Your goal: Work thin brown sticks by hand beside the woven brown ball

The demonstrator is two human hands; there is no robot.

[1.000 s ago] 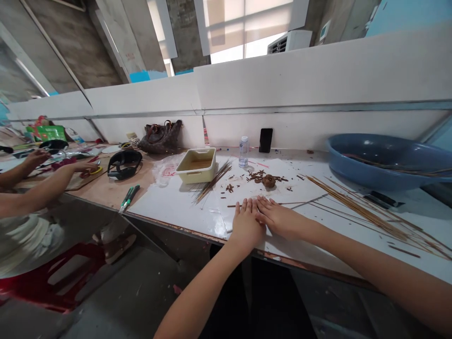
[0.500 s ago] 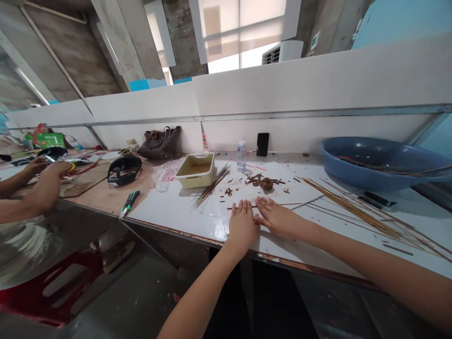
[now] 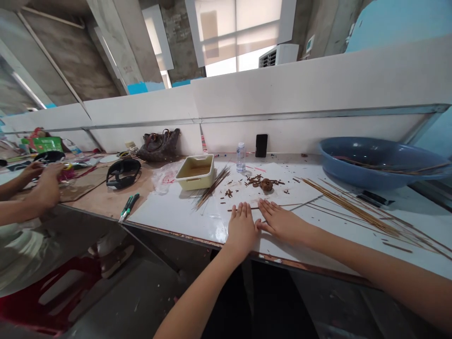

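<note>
Head view: thin brown stick on the near side of the brown lump, stretching sideways under the fingers of left hand, near-left of the lump, and right hand, closer to the lump. Both flat, palm-down, fingers almost together, pinching nothing visible; cannot tell pressure. Rightward of the lump, 1 blue basin.

left hand: flat over thin stick | right hand: flat alongside, stick contact unclear | brown lump: beyond both
</note>
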